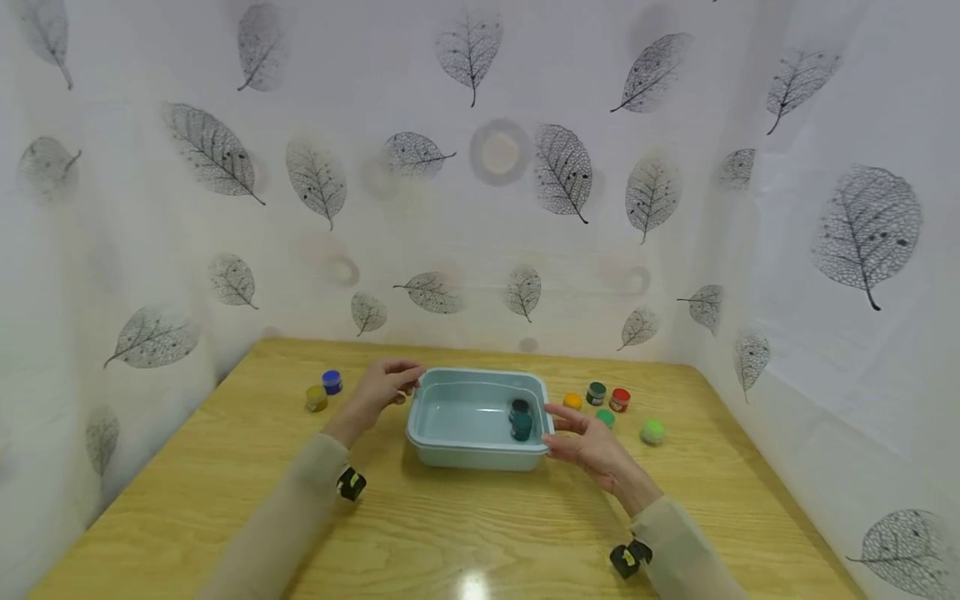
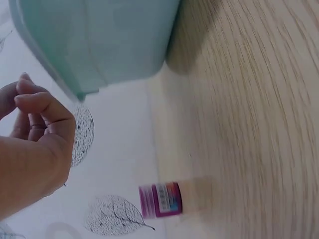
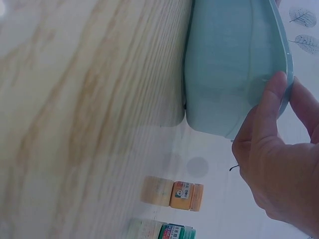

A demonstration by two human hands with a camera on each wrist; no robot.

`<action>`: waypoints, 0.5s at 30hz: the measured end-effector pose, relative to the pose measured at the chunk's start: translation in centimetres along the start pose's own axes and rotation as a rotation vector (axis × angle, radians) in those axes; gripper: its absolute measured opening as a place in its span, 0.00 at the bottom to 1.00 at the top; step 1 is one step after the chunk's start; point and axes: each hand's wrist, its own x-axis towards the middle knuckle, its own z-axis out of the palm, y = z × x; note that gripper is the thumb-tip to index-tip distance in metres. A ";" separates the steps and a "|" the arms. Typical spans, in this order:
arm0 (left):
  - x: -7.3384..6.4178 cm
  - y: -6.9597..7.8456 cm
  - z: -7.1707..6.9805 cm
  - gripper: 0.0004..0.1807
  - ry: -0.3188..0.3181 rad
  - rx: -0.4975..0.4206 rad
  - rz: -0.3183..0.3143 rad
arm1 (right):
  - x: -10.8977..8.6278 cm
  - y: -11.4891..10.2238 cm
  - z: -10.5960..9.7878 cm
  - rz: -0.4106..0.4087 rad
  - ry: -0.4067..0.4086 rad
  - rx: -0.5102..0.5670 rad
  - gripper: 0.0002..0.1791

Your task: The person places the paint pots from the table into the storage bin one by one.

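A pale blue-green plastic tub (image 1: 480,460) stands on the table with two dark-lidded paint jars, one darker (image 1: 519,408) and one teal (image 1: 522,427), at its right end. My right hand (image 1: 592,450) pinches the tub's right rim, thumb on one side and fingers on the other, as the right wrist view shows. At the far left corner is my left hand (image 1: 381,390), its fingers loosely bent beside the rim. In the left wrist view a small gap shows between that hand (image 2: 42,124) and the tub (image 2: 109,45).
Right of the tub stand several paint jars: orange (image 1: 572,402), dark green (image 1: 596,392), red (image 1: 620,400), green (image 1: 605,418) and light green (image 1: 652,431). On the left are a blue-purple jar (image 1: 332,382) and a mustard-yellow jar (image 1: 316,398). A leaf-print curtain (image 1: 465,225) surrounds the wooden table (image 1: 480,533).
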 end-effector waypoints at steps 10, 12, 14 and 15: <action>0.2 -1.0 -4.0 0.23 0.046 -0.005 -0.081 | 0.1 0.0 0.0 0.007 0.003 0.013 0.37; 0.3 -1.3 -4.5 0.24 0.079 -0.013 -0.068 | 0.1 -0.1 0.0 0.007 0.001 0.011 0.37; 0.4 -1.7 -5.0 0.24 0.120 -0.025 -0.051 | 0.1 0.0 0.0 0.006 0.003 0.010 0.37; 0.5 -1.9 -5.1 0.24 0.139 -0.031 -0.046 | 0.1 0.0 0.0 0.006 0.004 0.009 0.37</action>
